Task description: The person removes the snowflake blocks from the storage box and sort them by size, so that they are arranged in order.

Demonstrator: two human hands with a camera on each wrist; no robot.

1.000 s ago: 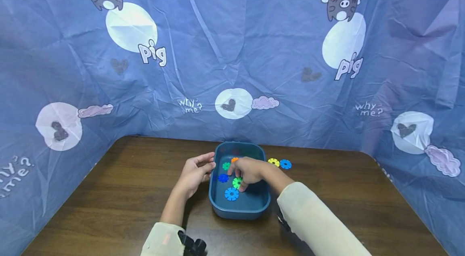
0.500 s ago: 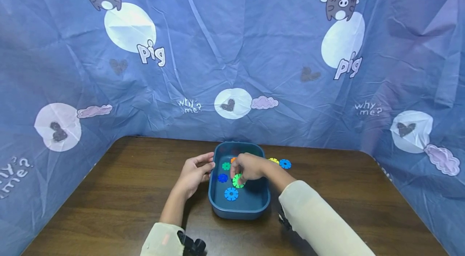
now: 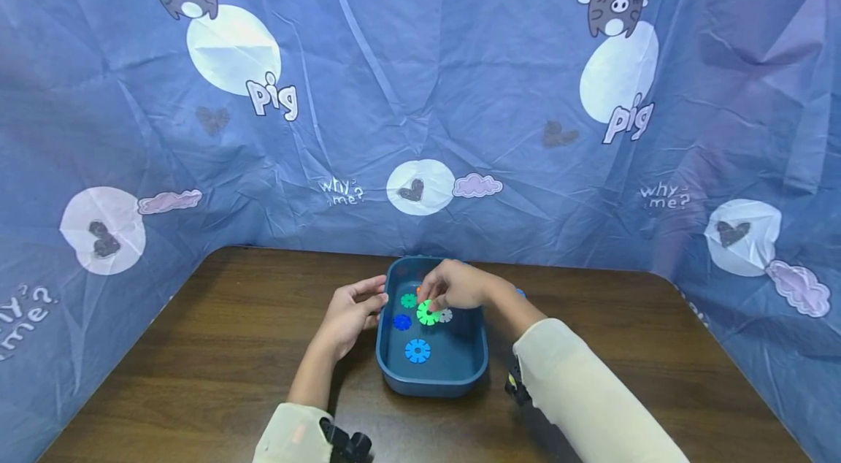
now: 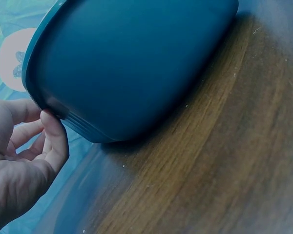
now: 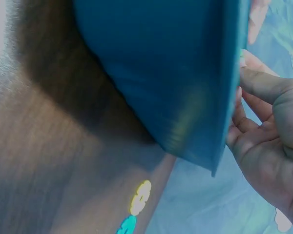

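Note:
A dark blue-green bin (image 3: 434, 380) stands on the wooden table. My left hand (image 3: 350, 317) touches its left side at the rim, thumb and index fingertips against the edge. Inside the bin my right hand (image 3: 460, 285) pinches a bright green notched building disc (image 3: 428, 313) between thumb and fingers. Several similar discs lie on the bin floor: a light blue disc (image 3: 417, 351), a dark blue disc (image 3: 402, 322), a darker green disc (image 3: 409, 300) and a whitish disc (image 3: 446, 315). An orange disc (image 3: 419, 291) is mostly hidden by my right hand.
Behind the bin, on the table to its right, lie a yellow disc (image 5: 140, 197) and a blue disc (image 5: 127, 225). A blue printed curtain (image 3: 420, 105) hangs along the table's far edge (image 3: 315, 253).
My right hand has gripped the bright green disc and lifted it up and away from me. The whitish disc has come into view beside it. My left hand stays at the rim.

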